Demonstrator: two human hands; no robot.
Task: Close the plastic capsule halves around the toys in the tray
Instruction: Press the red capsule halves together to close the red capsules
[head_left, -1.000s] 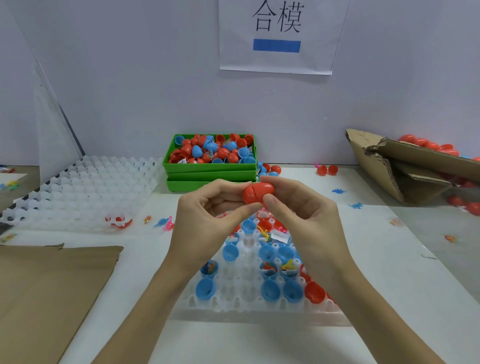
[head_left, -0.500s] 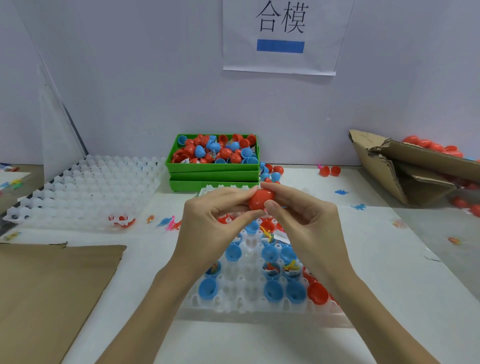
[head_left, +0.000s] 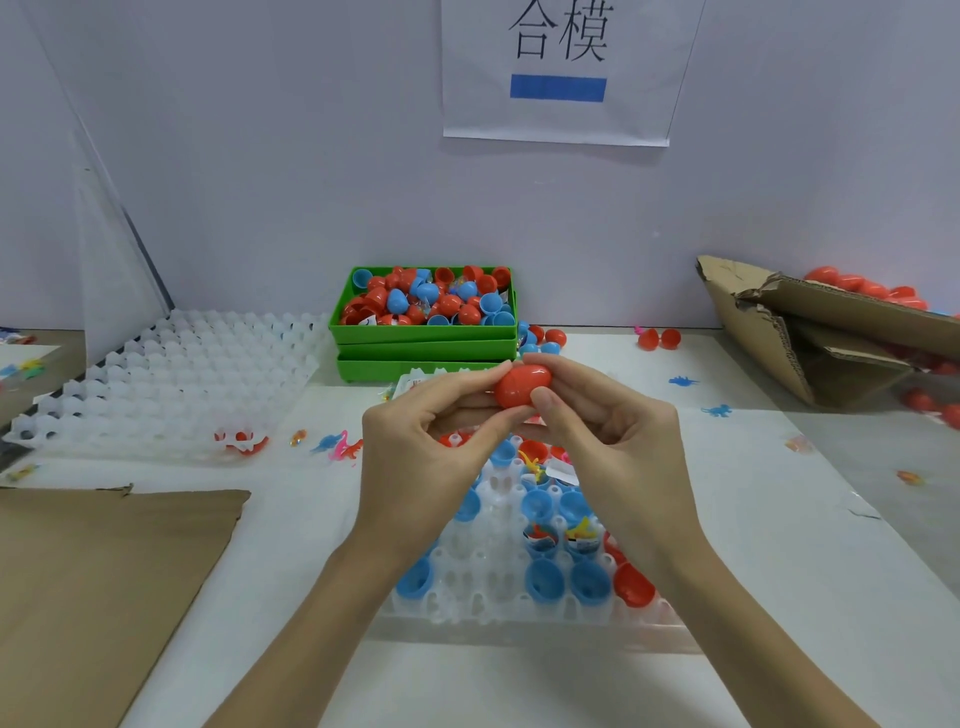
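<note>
Red plastic egg-shaped capsule (head_left: 522, 385) now reads to me as one joined shell with only a thin seam line across it, pinched at both ends above the far edge of the tray; a second ago its two halves still showed a visible step where they met, so I judge this one has just snapped shut and is ready to be set down. My left hand (head_left: 431, 441) grips its left end with thumb and fingertips curled around it, and my right hand (head_left: 608, 431) grips the right end the same way, thumb in front. Compared with the earlier frames the hands have drifted slightly right and up, nothing else moved. Below them the white moulded plastic tray (head_left: 467, 603) on the tabletop holds open blue capsule halves (head_left: 544, 582) and a red half (head_left: 635, 586), some with small toys inside, so plenty remain.
</note>
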